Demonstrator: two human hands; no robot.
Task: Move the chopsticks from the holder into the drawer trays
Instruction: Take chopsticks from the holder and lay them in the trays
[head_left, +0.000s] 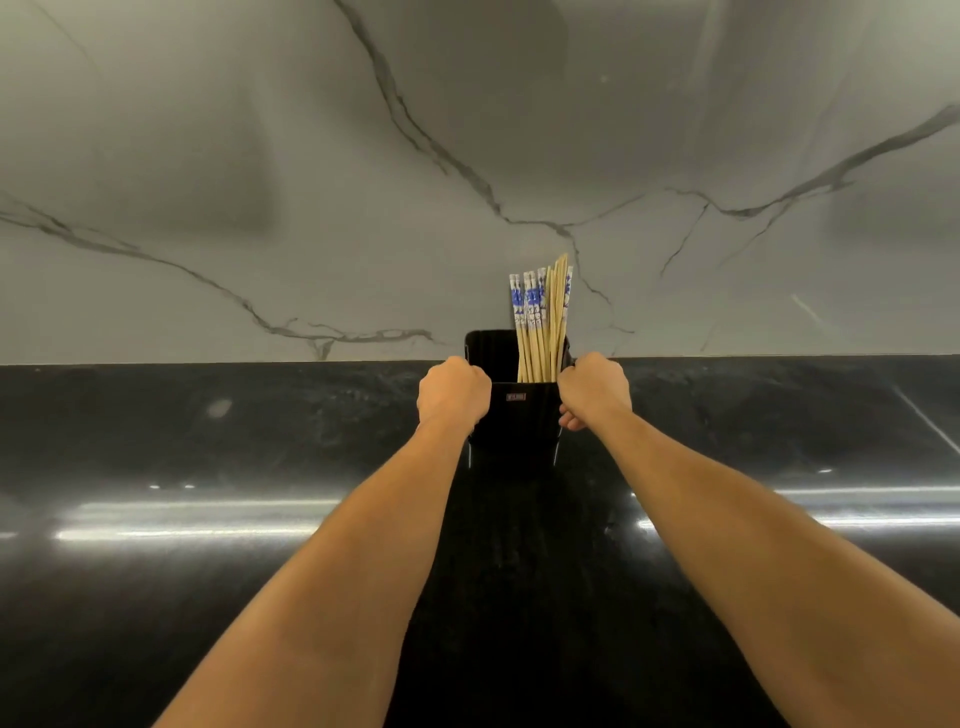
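Note:
A black rectangular holder (514, 421) stands at the back of the dark counter, close to the wall. Several bamboo chopsticks (540, 322) with blue-and-white patterned tops stand upright in its right part. My left hand (453, 392) grips the holder's left side with curled fingers. My right hand (592, 389) grips its right side, with the thumb on the near face. Both forearms stretch forward from the bottom of the view. No drawer or tray is in view.
The glossy black stone counter (234, 467) runs the full width and mirrors ceiling lights. Behind it rises a grey marble wall (363, 182) with dark veins. Nothing else stands on the visible counter.

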